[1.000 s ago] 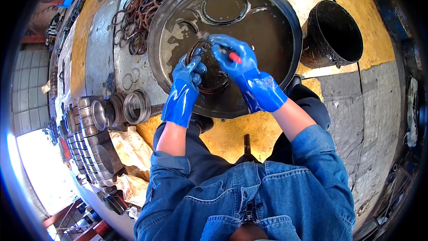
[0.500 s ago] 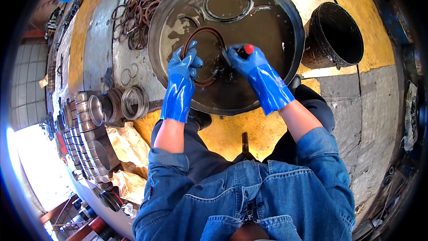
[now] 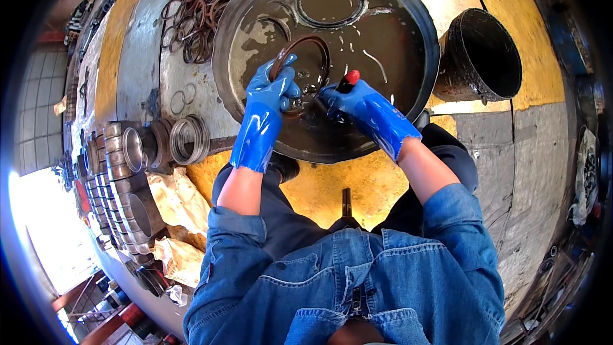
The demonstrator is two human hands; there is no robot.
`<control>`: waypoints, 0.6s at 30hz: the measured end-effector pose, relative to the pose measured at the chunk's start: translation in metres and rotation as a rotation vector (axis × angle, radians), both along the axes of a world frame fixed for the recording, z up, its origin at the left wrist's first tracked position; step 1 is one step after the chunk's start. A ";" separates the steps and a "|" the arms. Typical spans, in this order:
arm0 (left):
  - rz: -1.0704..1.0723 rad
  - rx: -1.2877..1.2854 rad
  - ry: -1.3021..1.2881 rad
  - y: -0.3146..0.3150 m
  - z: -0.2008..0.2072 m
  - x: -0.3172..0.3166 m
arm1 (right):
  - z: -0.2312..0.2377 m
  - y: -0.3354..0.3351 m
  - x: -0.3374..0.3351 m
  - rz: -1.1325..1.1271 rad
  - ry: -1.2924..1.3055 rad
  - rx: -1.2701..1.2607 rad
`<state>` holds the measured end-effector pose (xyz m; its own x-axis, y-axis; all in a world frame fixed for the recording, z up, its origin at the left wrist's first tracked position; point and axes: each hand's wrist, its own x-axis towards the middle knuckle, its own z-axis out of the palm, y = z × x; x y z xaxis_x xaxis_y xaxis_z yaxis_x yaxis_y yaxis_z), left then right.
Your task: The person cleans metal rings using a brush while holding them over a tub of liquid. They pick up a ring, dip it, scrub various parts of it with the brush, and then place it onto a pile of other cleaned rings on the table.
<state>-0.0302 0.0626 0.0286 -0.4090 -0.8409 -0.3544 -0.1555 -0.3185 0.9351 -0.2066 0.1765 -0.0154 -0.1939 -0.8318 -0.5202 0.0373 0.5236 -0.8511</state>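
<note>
My left hand (image 3: 268, 89), in a blue rubber glove, is closed round the left side of a brown metal ring (image 3: 326, 57). The ring stands tilted over a wide round basin (image 3: 225, 92) of dark, oily liquid. My right hand (image 3: 357, 99), gloved alike, grips a tool with a black and red handle (image 3: 352, 77). Its working end is dark and hard to make out, close to the ring's lower right side. Toward the far side of the basin a larger ring (image 3: 300, 9) lies in the liquid.
A black, grimy bucket (image 3: 453, 57) stands right of the basin. Piled at the far left are many brown rings (image 3: 204, 19). Shiny metal rings (image 3: 189, 139) and stacked cylinders (image 3: 124, 172) sit at the left, beside crumpled brown paper (image 3: 179, 201).
The ring and my left hand have shifted slightly right. My right hand has dropped a little lower, its tool handle tipped differently. Bright ripples or splashes now show on the liquid.
</note>
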 end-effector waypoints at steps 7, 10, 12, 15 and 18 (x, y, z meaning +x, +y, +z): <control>-0.096 -0.044 -0.095 0.004 0.005 -0.006 | 0.001 -0.002 0.006 0.204 1.199 -0.684; -0.123 -0.049 -0.116 0.006 0.008 -0.009 | 0.004 -0.007 0.013 0.238 1.310 -0.401; -0.135 -0.051 -0.112 0.013 0.018 -0.014 | -0.008 -0.013 0.012 0.208 1.192 -0.235; -0.175 -0.082 -0.072 0.017 0.014 -0.015 | -0.004 -0.012 0.014 0.034 0.856 -0.166; -0.154 -0.074 -0.067 0.018 0.010 -0.017 | -0.021 -0.019 0.006 0.075 0.408 -0.102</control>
